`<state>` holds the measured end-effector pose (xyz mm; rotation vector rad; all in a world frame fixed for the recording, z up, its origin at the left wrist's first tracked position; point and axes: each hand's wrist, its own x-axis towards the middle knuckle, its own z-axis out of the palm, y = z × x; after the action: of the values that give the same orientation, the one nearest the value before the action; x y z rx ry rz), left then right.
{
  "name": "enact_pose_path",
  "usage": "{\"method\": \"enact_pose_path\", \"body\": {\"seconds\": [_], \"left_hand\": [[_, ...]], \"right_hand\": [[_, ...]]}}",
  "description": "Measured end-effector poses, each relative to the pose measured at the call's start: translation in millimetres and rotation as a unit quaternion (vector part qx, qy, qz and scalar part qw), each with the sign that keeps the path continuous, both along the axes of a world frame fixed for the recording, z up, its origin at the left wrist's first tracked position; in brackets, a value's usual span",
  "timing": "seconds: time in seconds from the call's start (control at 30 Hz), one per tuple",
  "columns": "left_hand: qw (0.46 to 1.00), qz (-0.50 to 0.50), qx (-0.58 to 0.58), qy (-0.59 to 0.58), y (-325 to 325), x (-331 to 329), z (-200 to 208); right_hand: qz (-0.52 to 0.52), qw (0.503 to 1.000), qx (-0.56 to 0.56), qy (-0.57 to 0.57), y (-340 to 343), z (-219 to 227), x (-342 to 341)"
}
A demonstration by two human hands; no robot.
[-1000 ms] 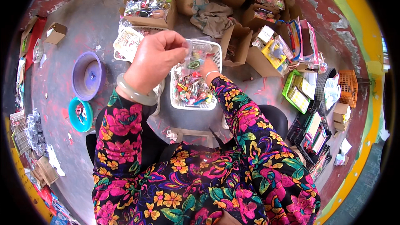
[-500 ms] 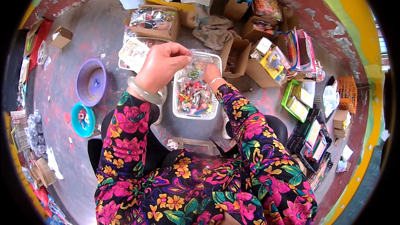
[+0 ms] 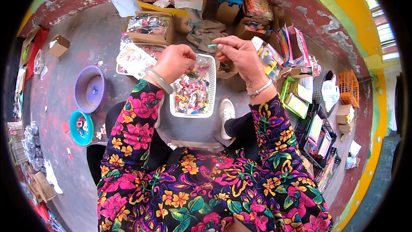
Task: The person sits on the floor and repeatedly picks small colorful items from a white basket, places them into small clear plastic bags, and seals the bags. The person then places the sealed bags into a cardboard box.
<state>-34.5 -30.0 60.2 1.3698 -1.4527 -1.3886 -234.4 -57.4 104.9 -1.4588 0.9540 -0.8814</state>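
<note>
My left hand (image 3: pixel 174 63) is raised over the far left side of a white plastic basket (image 3: pixel 211 99), its fingers pinched together. From them hangs a clear plastic bag (image 3: pixel 200 68), partly hidden and hard to make out against the basket's contents. Small colourful trinkets (image 3: pixel 191 96) fill the basket in a mixed heap. To the right, my right hand (image 3: pixel 243 58) is up beyond the basket's edge. Between its thumb and forefinger is a small teal item (image 3: pixel 212 45), too small to name.
Cardboard boxes of packaged goods (image 3: pixel 150 28) stand along the far side. A purple basin (image 3: pixel 90 89) and a turquoise basin (image 3: pixel 81 127) sit on the floor at left. At right are a green tray (image 3: pixel 296 96), a black crate (image 3: pixel 317 139) and an orange basket (image 3: pixel 348 88).
My right hand has come up out of the basket and moved right, now with the small teal item. My left hand stays pinched above the basket. The view has shifted slightly.
</note>
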Motion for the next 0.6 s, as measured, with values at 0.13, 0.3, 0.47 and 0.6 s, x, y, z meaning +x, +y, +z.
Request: {"method": "enact_pose_path", "body": {"seconds": [0.13,0.3,0.47,0.6], "left_hand": [[0.991,-0.001,-0.089,-0.095,1,-12,-4],[0.975,-0.003,-0.144,-0.167,5,-16,6],[0.970,-0.007,-0.149,-0.190,5,-15,7],[0.969,-0.018,-0.146,-0.198,6,-17,13]], "right_hand": [[0.064,0.988,-0.132,0.047,12,3,10],[0.037,0.961,-0.249,0.118,13,6,13],[0.089,0.880,-0.428,0.186,8,3,13],[0.106,0.846,-0.472,0.224,6,5,8]]}}
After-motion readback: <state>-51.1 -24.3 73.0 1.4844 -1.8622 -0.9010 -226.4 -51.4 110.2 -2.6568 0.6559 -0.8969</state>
